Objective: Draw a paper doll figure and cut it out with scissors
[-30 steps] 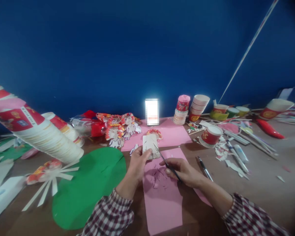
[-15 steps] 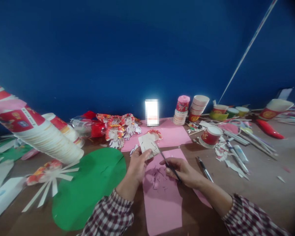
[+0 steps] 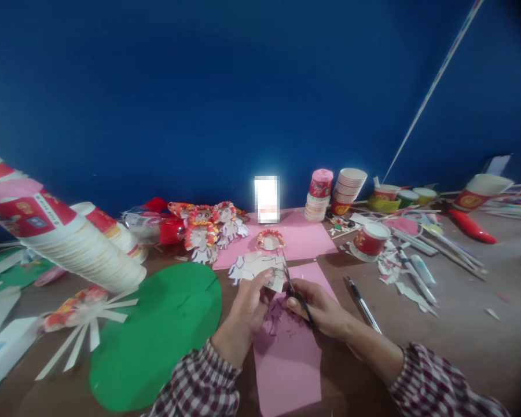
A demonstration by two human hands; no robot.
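The card is held by the left grip above the bench; the scissors, by the right grip, at its edge. Leftward, cups are nested inside one another.

Two forearms in checked sleeves that slanted inward over the table toward its far edge, left hand that pinched with thumb on top, right hand that gripped just beside it, fingers curled, both wrists bare.
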